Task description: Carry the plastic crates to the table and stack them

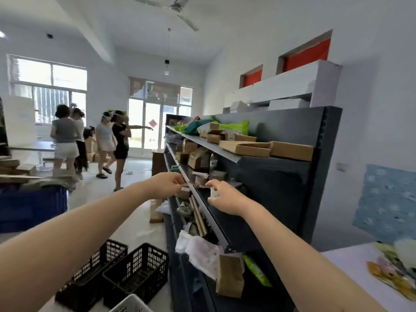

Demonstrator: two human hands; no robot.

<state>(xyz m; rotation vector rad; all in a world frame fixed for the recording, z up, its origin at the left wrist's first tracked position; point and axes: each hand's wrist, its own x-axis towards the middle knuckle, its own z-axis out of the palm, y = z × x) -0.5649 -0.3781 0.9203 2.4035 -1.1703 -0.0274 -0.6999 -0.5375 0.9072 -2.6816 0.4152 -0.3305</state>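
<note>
Two black crates (136,270) side by side on the floor (108,197)

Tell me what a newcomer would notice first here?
Two bare arms reach out, the left hand and right hand at the front edge of a cluttered dark shelf unit on the right. Two black crates sit on the floor at lower left, and a group of people stands by the far windows.
</note>
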